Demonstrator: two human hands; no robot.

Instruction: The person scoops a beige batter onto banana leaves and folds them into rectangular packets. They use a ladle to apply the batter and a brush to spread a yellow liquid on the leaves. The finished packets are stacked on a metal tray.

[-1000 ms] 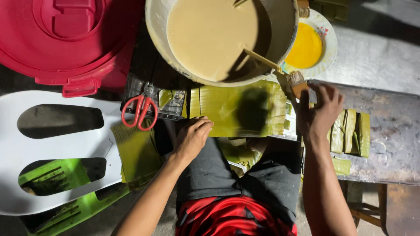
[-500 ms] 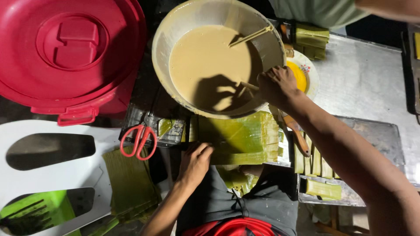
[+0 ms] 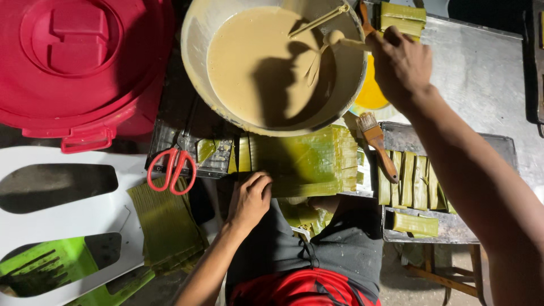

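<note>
One bowl (image 3: 195, 68) holds tan batter (image 3: 255, 62) — right hand (image 3: 399, 62) fingers grip ladle (image 3: 334, 38); left hand (image 3: 249, 198) curled, empty.

This looks like a makeshift food-prep spot, perhaps a home or street kitchen: a big bowl (image 3: 198, 68) of tan batter, cut banana leaves (image 3: 306, 161) on a metal table (image 3: 481, 73), a basting brush (image 3: 377, 144), scissors (image 3: 171, 170), a red bin lid (image 3: 79, 62).

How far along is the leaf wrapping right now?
Done: a row of folded leaf parcels lies on the metal tray. In hand: right hand holds a ladle over the batter bowl; left hand rests on a flat banana leaf. Left: plenty of batter and a stack of cut leaves.
</note>
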